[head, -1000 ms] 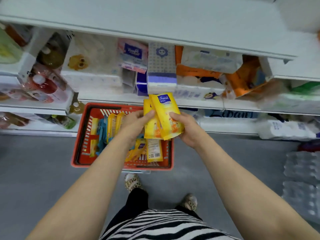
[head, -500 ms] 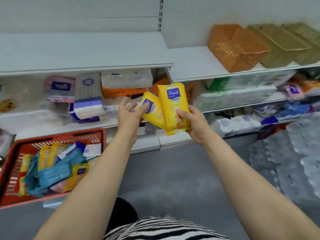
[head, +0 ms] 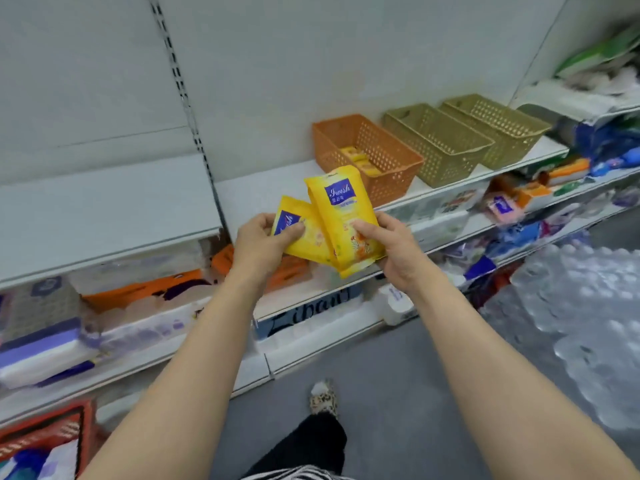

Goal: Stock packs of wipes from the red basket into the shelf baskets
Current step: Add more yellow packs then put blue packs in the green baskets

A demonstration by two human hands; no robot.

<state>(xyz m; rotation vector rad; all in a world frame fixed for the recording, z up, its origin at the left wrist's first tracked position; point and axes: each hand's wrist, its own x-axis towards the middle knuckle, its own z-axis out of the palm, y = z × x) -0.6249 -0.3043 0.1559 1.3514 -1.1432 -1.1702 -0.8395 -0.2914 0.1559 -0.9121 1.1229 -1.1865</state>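
Two yellow wipe packs point(head: 341, 223), fanned and overlapping, are held in front of the shelf point(head: 263, 183): the left hand point(head: 258, 245) is clamped on the lower pack, the right hand point(head: 393, 249) on the upper. A blue label is carried by each, its script too blurred to read with certainty. Behind, similar yellow packs lie in the orange basket point(head: 391, 157); beside it stand two olive baskets point(head: 460, 140).

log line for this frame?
phase: carry | left hand: grips yellow pack | right hand: grips second yellow pack | target: orange basket, part-stocked
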